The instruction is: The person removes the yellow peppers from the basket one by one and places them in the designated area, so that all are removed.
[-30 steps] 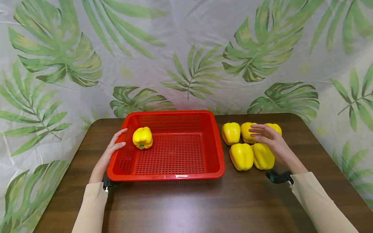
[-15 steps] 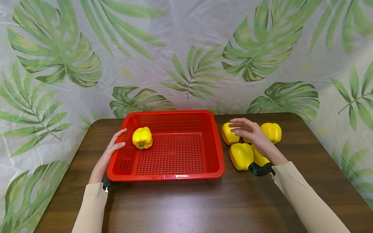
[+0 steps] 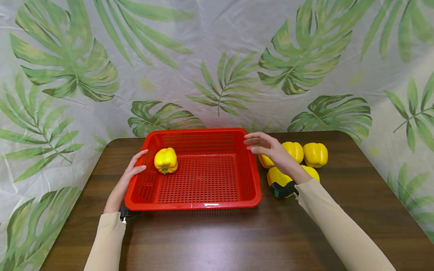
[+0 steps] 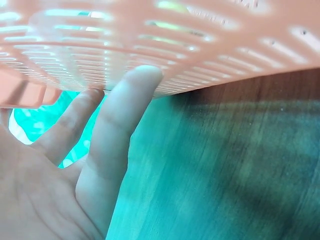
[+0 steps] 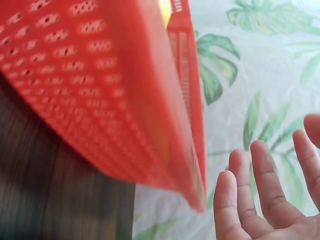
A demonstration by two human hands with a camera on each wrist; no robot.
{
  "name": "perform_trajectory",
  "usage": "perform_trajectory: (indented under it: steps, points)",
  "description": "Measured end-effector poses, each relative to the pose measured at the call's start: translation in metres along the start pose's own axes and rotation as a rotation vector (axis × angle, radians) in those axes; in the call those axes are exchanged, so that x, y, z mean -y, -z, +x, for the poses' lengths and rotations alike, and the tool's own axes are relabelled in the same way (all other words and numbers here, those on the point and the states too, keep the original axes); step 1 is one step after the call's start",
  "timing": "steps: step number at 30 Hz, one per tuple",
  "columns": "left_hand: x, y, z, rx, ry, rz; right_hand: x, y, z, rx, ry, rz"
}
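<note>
A red perforated plastic basket (image 3: 193,206) stands on the table, with one yellow bell pepper (image 3: 166,159) inside near its left wall. My left hand (image 3: 124,180) lies against the basket's left side. In the left wrist view, its fairly straight thumb (image 4: 114,127) touches the slotted outer wall (image 4: 225,45). Over the basket's back right corner, my right hand (image 3: 269,148) has its fingers extended and holds nothing. The right wrist view has those fingers (image 5: 270,192) apart from the basket rim (image 5: 192,165).
Several more yellow bell peppers, one at the far right (image 3: 315,154) and another in the back row (image 3: 294,151), sit right of the basket, partly hidden by my right arm. The brown wooden table (image 3: 203,241) ends at a leaf-print cloth (image 3: 223,75) behind.
My right hand has moved left from above the bell peppers to the basket's right rim, carrying nothing. The left hand, basket and peppers have stayed where they were.
</note>
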State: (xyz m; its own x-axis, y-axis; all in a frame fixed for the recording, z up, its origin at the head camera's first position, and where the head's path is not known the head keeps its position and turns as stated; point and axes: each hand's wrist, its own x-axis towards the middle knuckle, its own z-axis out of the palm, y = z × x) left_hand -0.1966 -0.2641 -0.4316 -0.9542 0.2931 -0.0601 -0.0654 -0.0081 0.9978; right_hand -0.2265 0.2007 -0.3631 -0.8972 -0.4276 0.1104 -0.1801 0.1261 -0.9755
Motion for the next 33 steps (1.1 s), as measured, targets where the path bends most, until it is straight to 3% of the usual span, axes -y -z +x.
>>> perform_trajectory:
  steps: [16,33]
  points:
    - [-0.001,0.0,-0.001,0.002,-0.003,-0.001,0.014,-0.047,0.039,0.105,0.051,0.066]
    - [-0.001,0.0,0.0,-0.006,0.002,0.008,0.013,-0.094,0.066,0.175,0.035,0.024]
